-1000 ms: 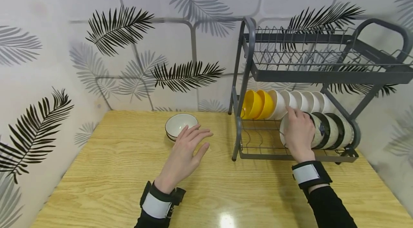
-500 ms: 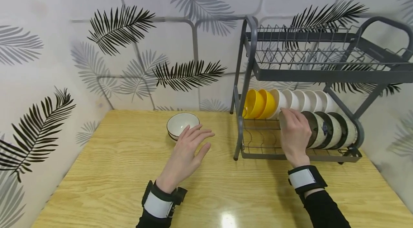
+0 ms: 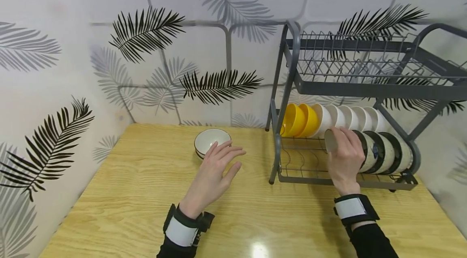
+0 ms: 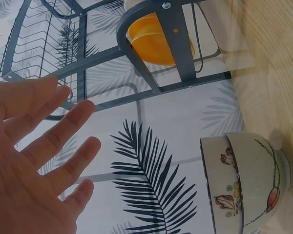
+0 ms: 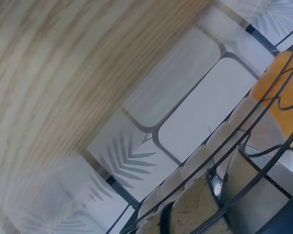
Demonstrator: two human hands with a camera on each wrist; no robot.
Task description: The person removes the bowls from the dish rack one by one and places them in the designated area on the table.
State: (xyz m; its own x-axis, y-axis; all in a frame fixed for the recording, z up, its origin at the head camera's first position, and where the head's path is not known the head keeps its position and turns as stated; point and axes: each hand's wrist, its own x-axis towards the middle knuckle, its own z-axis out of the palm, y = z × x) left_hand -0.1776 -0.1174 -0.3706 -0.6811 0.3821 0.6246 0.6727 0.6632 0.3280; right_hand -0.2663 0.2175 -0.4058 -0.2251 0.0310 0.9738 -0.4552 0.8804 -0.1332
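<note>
The right hand (image 3: 345,158) grips a light bowl (image 3: 330,141) at the left end of the front row on the lower tier of the dish rack (image 3: 365,90); the step in hand appears to be its removal. The left hand (image 3: 211,175) holds nothing, fingers extended, near but apart from two stacked bowls (image 3: 209,141) on the table (image 3: 127,193). The next move likely calls for a secure hold and a lift clear of the neighbouring bowls (image 3: 389,154).

Two yellow bowls (image 3: 300,121) beside white bowls (image 3: 338,117); leaf-patterned wall (image 3: 204,53) behind.
</note>
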